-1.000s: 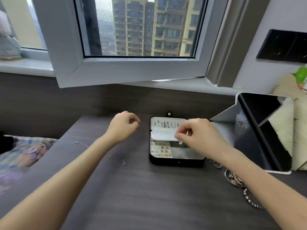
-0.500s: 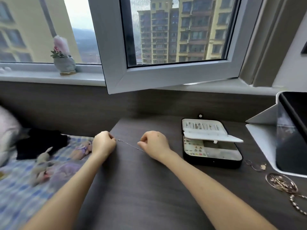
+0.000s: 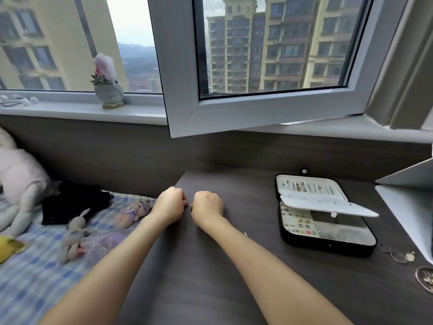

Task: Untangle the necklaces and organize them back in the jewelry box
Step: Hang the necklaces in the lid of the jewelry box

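Observation:
My left hand (image 3: 169,206) and my right hand (image 3: 207,206) are close together near the left edge of the dark desk (image 3: 210,277), fingers curled. Between them they pinch a thin silver necklace chain (image 3: 188,205), of which only a short bit shows. A small piece of chain or a pendant (image 3: 245,234) lies on the desk beside my right forearm. The black jewelry box (image 3: 328,246) lies open to the right, its white inner flap (image 3: 325,205) raised over small compartments holding earrings and rings.
An open window sash (image 3: 234,113) overhangs the back of the desk. A white tablet stand (image 3: 407,207) is at the far right, with rings (image 3: 398,254) and a metal dish (image 3: 425,277) in front. Left of the desk lies a bed with plush toys (image 3: 75,233).
My right hand left the jewelry box and came left to the chain. Both hands took hold of the chain, then drew together until they nearly touch. The view swung left.

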`<act>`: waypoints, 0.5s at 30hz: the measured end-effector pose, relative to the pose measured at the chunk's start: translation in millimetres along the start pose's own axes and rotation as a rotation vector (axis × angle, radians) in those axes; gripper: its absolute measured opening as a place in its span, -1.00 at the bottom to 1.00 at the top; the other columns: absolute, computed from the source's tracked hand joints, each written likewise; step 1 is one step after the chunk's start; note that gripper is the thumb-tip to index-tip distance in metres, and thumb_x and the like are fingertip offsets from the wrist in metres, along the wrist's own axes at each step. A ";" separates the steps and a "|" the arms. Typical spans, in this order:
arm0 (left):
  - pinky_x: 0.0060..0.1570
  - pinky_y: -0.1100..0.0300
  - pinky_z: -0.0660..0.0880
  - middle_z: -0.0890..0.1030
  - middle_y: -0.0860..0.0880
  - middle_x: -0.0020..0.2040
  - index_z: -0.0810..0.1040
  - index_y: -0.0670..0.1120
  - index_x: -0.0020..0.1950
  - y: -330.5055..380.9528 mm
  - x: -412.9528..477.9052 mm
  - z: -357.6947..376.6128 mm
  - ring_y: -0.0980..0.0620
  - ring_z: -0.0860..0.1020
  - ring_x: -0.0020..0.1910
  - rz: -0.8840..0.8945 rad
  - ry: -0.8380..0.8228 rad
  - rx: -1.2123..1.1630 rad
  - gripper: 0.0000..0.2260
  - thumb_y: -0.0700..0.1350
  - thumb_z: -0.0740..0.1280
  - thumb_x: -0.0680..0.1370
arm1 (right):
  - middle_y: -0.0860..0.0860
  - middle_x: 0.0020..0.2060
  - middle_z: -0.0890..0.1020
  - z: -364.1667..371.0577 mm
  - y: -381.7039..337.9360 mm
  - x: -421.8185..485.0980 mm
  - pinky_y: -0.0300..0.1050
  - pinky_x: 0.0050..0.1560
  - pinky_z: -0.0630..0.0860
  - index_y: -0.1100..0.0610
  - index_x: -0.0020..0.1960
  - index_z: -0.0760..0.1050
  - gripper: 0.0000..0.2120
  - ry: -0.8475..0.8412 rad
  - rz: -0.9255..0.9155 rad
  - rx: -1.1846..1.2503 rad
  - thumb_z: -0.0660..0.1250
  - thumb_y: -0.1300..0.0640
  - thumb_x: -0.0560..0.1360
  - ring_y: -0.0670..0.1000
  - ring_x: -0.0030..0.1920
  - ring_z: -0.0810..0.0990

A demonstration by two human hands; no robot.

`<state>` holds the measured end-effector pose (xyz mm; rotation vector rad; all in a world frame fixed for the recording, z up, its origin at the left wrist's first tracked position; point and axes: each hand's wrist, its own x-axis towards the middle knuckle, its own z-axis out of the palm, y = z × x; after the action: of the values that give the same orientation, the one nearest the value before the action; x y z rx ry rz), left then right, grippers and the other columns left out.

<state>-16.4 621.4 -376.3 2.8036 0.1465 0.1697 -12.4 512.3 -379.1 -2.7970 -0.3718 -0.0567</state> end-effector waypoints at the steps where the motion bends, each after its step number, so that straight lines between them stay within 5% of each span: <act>1: 0.11 0.10 0.37 0.55 -0.18 0.11 0.58 -0.20 0.03 0.0 0.4 0.1 -0.15 0.50 0.14 0.018 -0.020 0.007 -0.85 -0.16 0.26 0.59 | 0.14 0.18 0.56 -1.6 -0.4 -1.7 -0.08 0.08 0.43 0.20 0.17 0.49 -0.79 -0.009 -0.005 0.001 0.19 0.20 0.59 0.18 0.21 0.49; 5: -0.01 0.13 0.38 0.59 -0.17 0.06 0.55 -0.23 0.03 6.6 -5.7 -7.9 -0.11 0.52 0.05 0.039 0.014 -0.109 -0.85 -0.18 0.24 0.60 | 0.17 0.14 0.55 -10.7 4.6 -12.1 -0.04 0.07 0.42 0.23 0.15 0.48 -0.77 -0.017 0.004 0.190 0.20 0.12 0.59 0.19 0.17 0.49; 10: -0.10 0.08 0.52 0.62 -0.08 -0.12 0.49 -0.14 -0.07 26.6 -30.4 -39.2 -0.05 0.58 -0.11 0.139 -0.009 -0.430 -0.93 -0.19 0.26 0.59 | 0.12 -0.12 0.59 -37.6 23.1 -37.1 0.00 -0.13 0.47 0.11 -0.15 0.38 -0.90 -0.091 -0.062 0.677 0.18 0.25 0.52 0.05 -0.15 0.51; 15: -0.15 0.21 0.59 0.63 -0.12 -0.18 0.47 -0.15 -0.13 49.0 -53.5 -69.1 0.04 0.61 -0.22 0.258 -0.094 -0.591 -0.89 -0.27 0.24 0.59 | 0.00 -0.38 0.62 -77.7 39.1 -66.7 -0.08 -0.17 0.55 0.07 -0.21 0.51 -0.87 -0.039 -0.164 0.702 0.37 0.26 0.44 -0.07 -0.35 0.57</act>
<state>-74.4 590.7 -300.7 2.2237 -0.2512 0.1161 -66.4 435.4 -322.6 -2.0746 -0.5118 0.0781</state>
